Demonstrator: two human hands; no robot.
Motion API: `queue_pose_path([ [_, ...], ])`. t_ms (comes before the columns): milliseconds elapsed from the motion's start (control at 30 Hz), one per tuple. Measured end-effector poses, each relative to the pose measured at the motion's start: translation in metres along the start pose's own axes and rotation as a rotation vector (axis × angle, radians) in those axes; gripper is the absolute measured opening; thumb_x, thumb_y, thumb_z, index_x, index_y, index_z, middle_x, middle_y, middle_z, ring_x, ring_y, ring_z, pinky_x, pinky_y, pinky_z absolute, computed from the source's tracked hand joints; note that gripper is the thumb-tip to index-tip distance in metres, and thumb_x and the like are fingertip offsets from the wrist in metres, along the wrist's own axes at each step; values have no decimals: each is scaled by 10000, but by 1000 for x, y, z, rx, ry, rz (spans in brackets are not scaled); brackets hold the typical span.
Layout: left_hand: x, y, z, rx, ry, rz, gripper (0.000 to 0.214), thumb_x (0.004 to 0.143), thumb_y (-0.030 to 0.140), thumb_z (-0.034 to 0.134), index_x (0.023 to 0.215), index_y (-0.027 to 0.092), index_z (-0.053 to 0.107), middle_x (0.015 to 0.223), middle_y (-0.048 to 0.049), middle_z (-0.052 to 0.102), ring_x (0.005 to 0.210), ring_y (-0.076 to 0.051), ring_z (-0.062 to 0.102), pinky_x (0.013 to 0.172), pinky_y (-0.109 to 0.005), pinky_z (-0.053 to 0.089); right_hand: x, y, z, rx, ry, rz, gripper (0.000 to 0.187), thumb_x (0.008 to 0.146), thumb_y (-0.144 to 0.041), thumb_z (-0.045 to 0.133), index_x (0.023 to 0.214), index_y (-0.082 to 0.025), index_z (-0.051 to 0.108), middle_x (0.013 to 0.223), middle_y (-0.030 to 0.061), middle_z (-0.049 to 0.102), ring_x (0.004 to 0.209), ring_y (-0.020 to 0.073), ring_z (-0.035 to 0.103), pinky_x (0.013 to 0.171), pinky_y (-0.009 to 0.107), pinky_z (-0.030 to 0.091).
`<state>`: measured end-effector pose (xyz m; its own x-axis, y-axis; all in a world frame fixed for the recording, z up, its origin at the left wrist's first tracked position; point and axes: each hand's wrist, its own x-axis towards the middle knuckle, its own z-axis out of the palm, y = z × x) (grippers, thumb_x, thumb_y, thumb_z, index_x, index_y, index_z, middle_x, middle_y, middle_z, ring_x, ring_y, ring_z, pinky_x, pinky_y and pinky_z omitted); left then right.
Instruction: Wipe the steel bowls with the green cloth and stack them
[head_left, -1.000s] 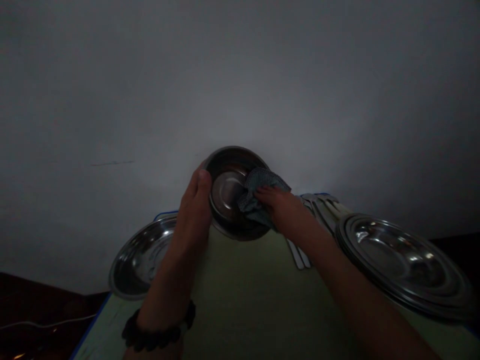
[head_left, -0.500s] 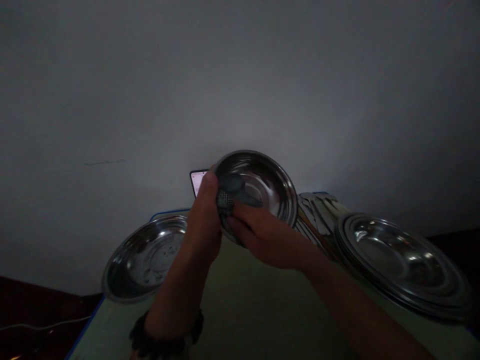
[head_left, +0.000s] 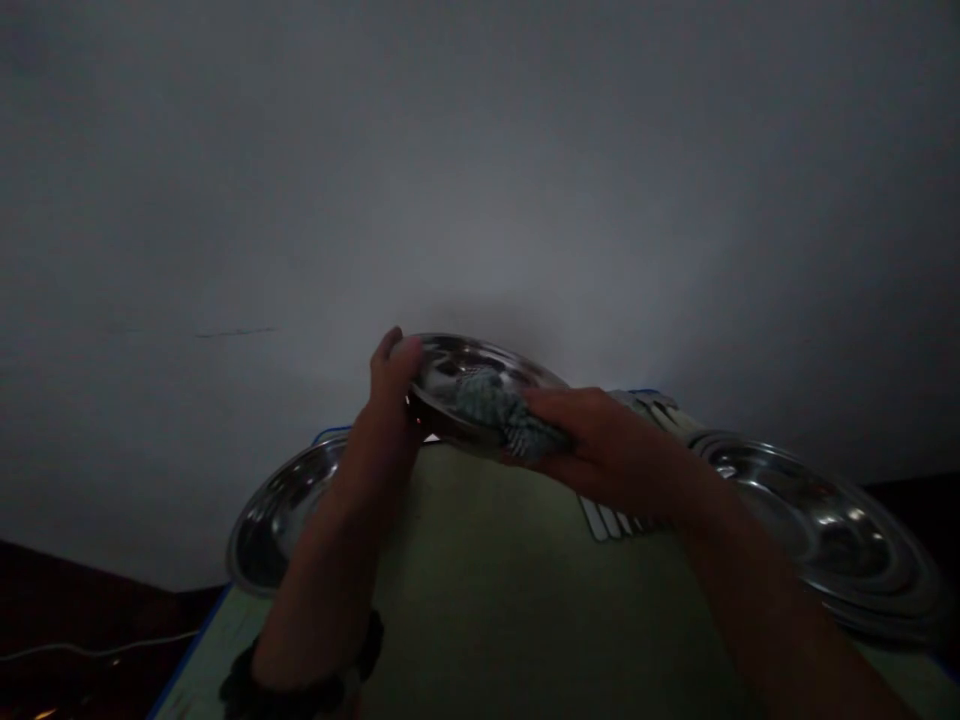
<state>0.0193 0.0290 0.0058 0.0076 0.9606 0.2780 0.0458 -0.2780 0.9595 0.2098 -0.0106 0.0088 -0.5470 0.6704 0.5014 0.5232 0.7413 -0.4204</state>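
Note:
A steel bowl point(head_left: 457, 365) is held up above the pale green table point(head_left: 487, 600), tilted nearly flat. My left hand point(head_left: 386, 400) grips its left rim, thumb over the edge. My right hand point(head_left: 592, 440) presses a grey-blue cloth point(head_left: 487, 405) against the bowl's near side, fingers closed around the cloth. A dark bead bracelet point(head_left: 300, 680) sits on my left wrist.
A wide steel plate point(head_left: 281, 520) lies at the table's left edge. Stacked steel plates point(head_left: 832, 530) lie at the right. Several spoons point(head_left: 615, 520) lie behind my right wrist. A plain grey wall rises right behind the table. A white cable point(head_left: 97, 650) runs at lower left.
The bowl has tipped from facing me to nearly flat. My right hand with the cloth has slid from inside the bowl round to its near rim. The phone behind it is hidden again.

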Motion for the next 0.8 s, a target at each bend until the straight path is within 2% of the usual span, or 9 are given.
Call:
queue_pose_path([
  [100, 6, -4, 5, 55, 142, 164, 508, 818, 611, 481, 1175, 262, 580, 1161, -61, 621, 1195, -274, 496, 957, -347, 435, -5, 8, -9, 223, 50, 92, 175, 866, -368, 583, 859, -197, 619, 754, -29, 633, 654, 111, 544, 595, 221, 429],
  [167, 6, -5, 3, 154, 150, 229, 407, 839, 582, 468, 984, 241, 638, 986, -45, 647, 1018, -229, 567, 843, -306, 467, -6, 14, -8, 352, 121, 151, 232, 850, -433, 592, 826, -204, 625, 681, -47, 598, 606, 103, 530, 551, 208, 420],
  [267, 2, -2, -9, 297, 60, 175, 343, 823, 508, 530, 651, 219, 601, 634, 2, 562, 648, -153, 521, 598, -253, 431, -6, 25, -1, 495, 275, 287, 367, 841, -551, 549, 728, -207, 612, 603, -41, 573, 542, 109, 518, 486, 215, 402],
  [333, -2, 3, -18, 278, 6, 85, 378, 798, 498, 559, 546, 216, 561, 521, 18, 496, 522, -129, 443, 515, -246, 381, -3, 33, 4, 533, 367, 422, 467, 850, -625, 474, 693, -210, 620, 609, -11, 607, 577, 136, 561, 507, 239, 437],
  [433, -5, 8, -30, 194, -125, -44, 384, 774, 525, 573, 546, 217, 597, 505, 16, 520, 471, -119, 432, 467, -239, 353, 2, 42, 8, 615, 436, 531, 581, 879, -668, 338, 809, -206, 683, 718, 48, 687, 761, 192, 650, 687, 314, 524],
  [533, -5, 8, -35, 293, -336, -123, 370, 750, 508, 612, 541, 203, 613, 506, 9, 530, 470, -115, 440, 441, -223, 328, 6, 45, 7, 745, 414, 508, 620, 906, -639, 269, 993, -189, 687, 858, 79, 724, 930, 216, 663, 844, 385, 520],
  [600, -5, 7, -36, 376, -420, -116, 370, 760, 500, 609, 552, 194, 621, 511, 8, 532, 481, -113, 445, 452, -218, 335, 6, 44, 7, 798, 393, 515, 592, 917, -600, 279, 1045, -183, 678, 906, 86, 730, 984, 218, 657, 882, 397, 510],
  [700, -5, 7, -32, 399, -463, -80, 372, 788, 501, 575, 591, 192, 642, 531, 5, 550, 504, -118, 466, 482, -220, 358, 5, 44, 8, 867, 395, 577, 535, 923, -552, 324, 1039, -172, 681, 903, 91, 734, 976, 224, 665, 879, 398, 516],
  [800, -7, 8, -27, 385, -541, -110, 385, 799, 514, 549, 618, 193, 660, 532, 2, 560, 496, -122, 475, 477, -223, 355, 3, 44, 7, 800, 434, 621, 527, 900, -588, 381, 970, -172, 698, 861, 88, 732, 927, 231, 673, 853, 392, 524],
])
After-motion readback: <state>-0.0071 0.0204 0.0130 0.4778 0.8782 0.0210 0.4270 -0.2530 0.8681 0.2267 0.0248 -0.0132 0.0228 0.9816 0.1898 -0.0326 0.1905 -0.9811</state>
